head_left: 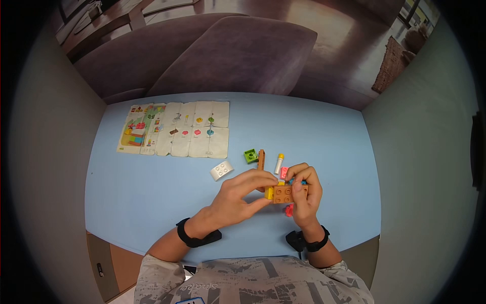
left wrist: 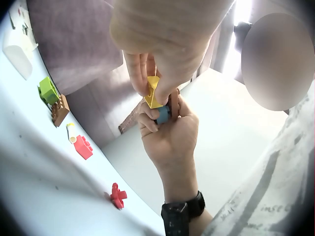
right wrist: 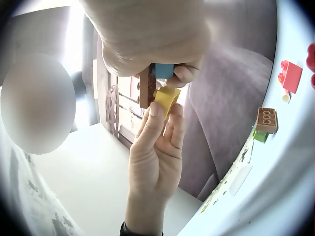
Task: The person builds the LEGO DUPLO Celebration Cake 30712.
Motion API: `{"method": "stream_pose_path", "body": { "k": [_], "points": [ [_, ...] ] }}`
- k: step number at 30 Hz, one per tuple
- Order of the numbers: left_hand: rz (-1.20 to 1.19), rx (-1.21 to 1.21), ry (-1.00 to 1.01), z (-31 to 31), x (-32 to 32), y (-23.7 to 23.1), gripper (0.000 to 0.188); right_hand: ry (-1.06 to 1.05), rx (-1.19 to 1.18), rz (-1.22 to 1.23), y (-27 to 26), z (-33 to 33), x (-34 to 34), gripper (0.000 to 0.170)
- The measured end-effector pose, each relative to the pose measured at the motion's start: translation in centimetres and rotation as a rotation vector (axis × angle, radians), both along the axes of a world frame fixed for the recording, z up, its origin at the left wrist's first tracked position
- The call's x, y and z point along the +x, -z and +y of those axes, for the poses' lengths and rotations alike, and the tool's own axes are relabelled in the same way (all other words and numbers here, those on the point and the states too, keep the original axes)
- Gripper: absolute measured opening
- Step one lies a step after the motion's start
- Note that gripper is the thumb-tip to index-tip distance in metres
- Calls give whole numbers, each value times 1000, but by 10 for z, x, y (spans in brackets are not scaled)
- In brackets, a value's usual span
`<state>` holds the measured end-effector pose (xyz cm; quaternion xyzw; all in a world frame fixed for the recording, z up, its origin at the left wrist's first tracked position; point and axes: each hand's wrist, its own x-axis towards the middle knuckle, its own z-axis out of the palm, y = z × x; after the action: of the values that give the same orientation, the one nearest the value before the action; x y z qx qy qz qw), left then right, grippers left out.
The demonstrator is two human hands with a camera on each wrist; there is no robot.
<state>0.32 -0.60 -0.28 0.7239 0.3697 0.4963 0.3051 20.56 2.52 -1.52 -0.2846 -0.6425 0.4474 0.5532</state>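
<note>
Both hands meet above the near part of the table. The right hand [head_left: 307, 202] grips a brown brick [head_left: 283, 194] with its studs facing the head camera, and a blue brick [left wrist: 163, 115] lies against it under the fingers. Between thumb and fingers, the left hand [head_left: 232, 198] pinches a yellow brick [right wrist: 166, 97] at the end of the brown one. Yellow and brown look in contact in the right wrist view; whether they are joined I cannot tell.
Beyond the hands lie a green brick [head_left: 250, 156], another brown brick [head_left: 261, 159], a white tube with yellow top [head_left: 279, 164] and a pink brick [head_left: 284, 173]. A red piece [head_left: 289, 210] is nearer. Left are a white brick [head_left: 221, 170] and a picture sheet [head_left: 174, 129].
</note>
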Motion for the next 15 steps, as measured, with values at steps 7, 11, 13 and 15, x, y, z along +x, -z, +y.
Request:
{"method": "stream_pose_path", "body": {
  "k": [7, 11, 13, 15],
  "points": [
    [-131, -61, 9, -4, 6, 3, 46, 4, 22, -21, 0, -2, -4, 13],
    [-156, -45, -8, -5, 7, 3, 47, -18, 10, -24, 2, -1, -6, 12],
    [-174, -59, -6, -5, 8, 2, 47, -29, 2, -31, 0, -1, -6, 12],
    [-171, -57, -2, -5, 8, 2, 47, -38, -20, -37, -1, 0, -5, 12]
  ]
}}
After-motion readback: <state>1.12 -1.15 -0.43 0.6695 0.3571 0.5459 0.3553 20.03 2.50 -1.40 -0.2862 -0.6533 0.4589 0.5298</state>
